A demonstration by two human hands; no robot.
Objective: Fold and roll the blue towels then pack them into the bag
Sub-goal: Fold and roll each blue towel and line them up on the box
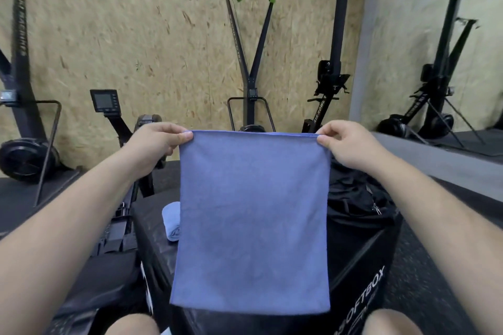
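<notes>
Head camera looked forward and down past 2 bare forearms to a flat blue microfibre towel (251, 220) held up in the air in front of the person. The left hand (156, 141) pinched the towel's upper left corner between thumb and curled fingers. The right hand (345, 141) pinched the upper right corner the same way, so the top hem ran taut and level between them. The cloth hung straight down as a smooth rectangle, its lower edge free just above the person's 2 bare knees (130, 325).

Behind the hanging cloth stood a black padded box (362, 258) with white lettering on its side. On the box top, left of the held towel, lay 1 rolled pale-blue towel (171, 221), partly hidden by the cloth. To the right on the same box sat a crumpled black fabric bag (359, 198) with a metal zip pull showing; whether it was open could not be told.

Farther back, a black rowing machine (109, 117) with a small monitor stood on dark rubber flooring (21, 193) before a chipboard wall (136, 22). A mirror (435, 49) covered the right-hand wall.
</notes>
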